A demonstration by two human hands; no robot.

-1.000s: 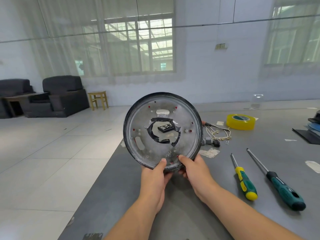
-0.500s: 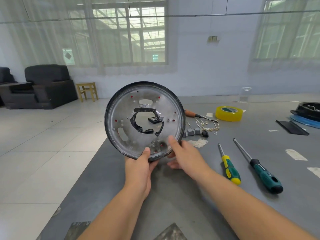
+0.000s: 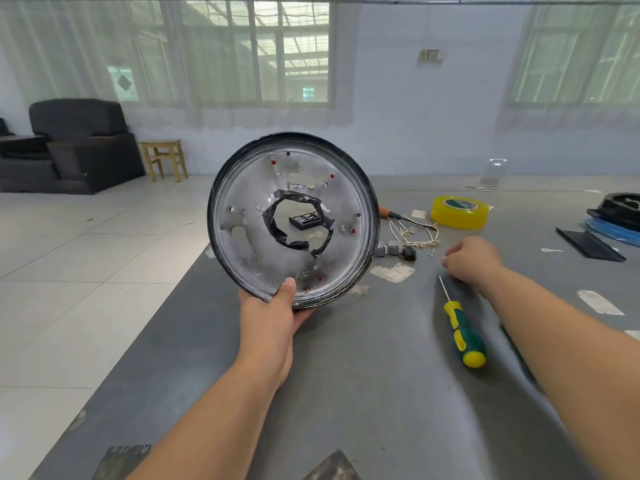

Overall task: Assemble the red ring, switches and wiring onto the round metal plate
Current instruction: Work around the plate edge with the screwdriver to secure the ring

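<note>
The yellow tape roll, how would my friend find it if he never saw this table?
Start at the grey table and look toward its far side, past the round metal plate the left hand holds up. Right of the white wires lies the tape roll, flat. It is the only fat, see-through yellow ring there.

pale room, daylight through curtains

a pale wall [image 3: 433,126] spans twelve o'clock, with sheer-curtained windows [image 3: 242,50] at eleven and another window [image 3: 581,53] at one, both bright. white floor tiles [image 3: 86,244] fill nine o'clock. a dark armchair [image 3: 79,147] sits at ten, a small wooden stool [image 3: 164,159] just beside it.
</note>
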